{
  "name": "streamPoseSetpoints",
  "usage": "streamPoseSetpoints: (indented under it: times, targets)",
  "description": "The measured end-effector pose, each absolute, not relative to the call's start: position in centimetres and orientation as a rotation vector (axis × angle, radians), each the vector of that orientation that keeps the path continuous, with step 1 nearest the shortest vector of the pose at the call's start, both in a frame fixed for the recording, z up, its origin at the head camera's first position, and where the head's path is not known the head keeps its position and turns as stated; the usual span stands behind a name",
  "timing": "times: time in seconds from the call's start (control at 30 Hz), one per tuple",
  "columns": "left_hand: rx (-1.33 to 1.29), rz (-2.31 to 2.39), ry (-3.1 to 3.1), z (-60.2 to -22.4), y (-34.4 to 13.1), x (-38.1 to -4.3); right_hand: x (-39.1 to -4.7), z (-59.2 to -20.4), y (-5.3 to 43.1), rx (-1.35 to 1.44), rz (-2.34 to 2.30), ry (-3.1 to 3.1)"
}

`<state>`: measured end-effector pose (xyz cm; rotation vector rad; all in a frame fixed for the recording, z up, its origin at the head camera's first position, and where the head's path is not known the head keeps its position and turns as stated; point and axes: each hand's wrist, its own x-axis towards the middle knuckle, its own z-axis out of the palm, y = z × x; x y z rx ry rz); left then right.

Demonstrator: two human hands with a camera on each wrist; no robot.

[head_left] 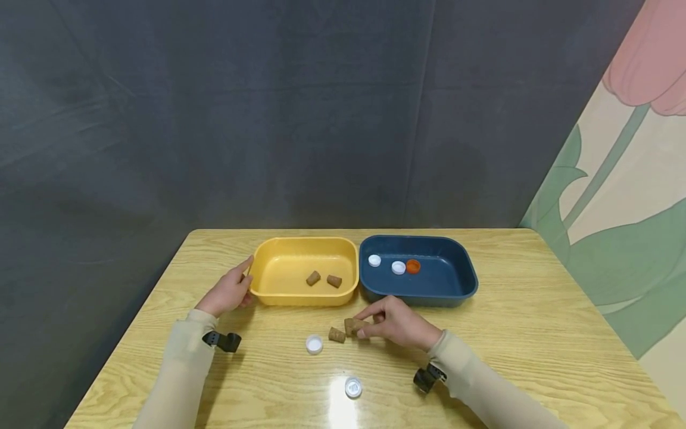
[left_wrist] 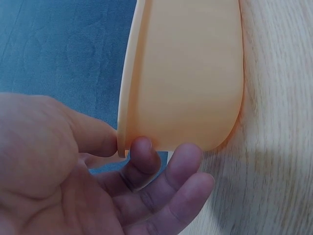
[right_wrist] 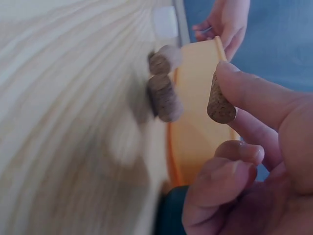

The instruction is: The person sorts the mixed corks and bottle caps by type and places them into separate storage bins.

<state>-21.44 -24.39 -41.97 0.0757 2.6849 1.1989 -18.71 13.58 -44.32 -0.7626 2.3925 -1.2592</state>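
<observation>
My right hand [head_left: 399, 322] pinches a cork [right_wrist: 221, 104] between thumb and fingers, just above the table. Two more corks lie below it on the wood, one cork [head_left: 336, 335] to the left and another cork [right_wrist: 165, 98] close beside it. With thumb and fingers, my left hand [head_left: 227, 292] holds the left end of the yellow bin [left_wrist: 190, 73] at its rim. Inside that bin are two corks, a left one [head_left: 313, 278] and a right one [head_left: 334, 280].
Right of the yellow bin stands a blue bin [head_left: 445, 274] with two white caps [head_left: 398, 267] and an orange cap [head_left: 412, 266]. A white cap [head_left: 314, 344] and a silvery cap [head_left: 353, 387] lie on the table [head_left: 536, 333]. Dark cloth [head_left: 321, 119] hangs behind.
</observation>
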Motion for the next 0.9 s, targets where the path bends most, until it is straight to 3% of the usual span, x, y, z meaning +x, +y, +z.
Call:
streamPoseSetpoints:
  times: [0.4, 0.9]
  targets:
    - [0.082, 1.202, 2.685, -42.0, -24.4, -21.5, -19.1, -41.1, 12.3, -0.822, -1.253, 2.442]
    - [0.083, 1.219, 2.676, -42.4, -24.6, -21.7, -22.2, -37.9, 11.5, -0.814, -1.268, 2.458]
